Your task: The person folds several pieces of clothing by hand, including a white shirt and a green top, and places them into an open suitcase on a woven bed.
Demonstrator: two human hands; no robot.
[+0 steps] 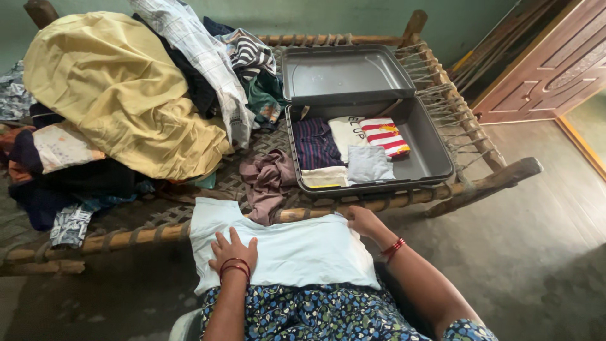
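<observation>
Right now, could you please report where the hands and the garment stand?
Left hand flat on pale blue garment. Right hand at its far corner. Garment spread across lap. Grey suitcase open ahead, folded clothes inside.

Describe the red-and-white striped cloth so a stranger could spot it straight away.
Find the open grey suitcase on the woven cot. In its lower half lie several folded clothes; the striped cloth sits farthest right at the back. It alone has bold red and white bands; its neighbours are cream, dark and pale grey.

Garment [297, 252] on lap – suitcase [435, 158] beyond, clothes pile [126, 88] left.
</observation>
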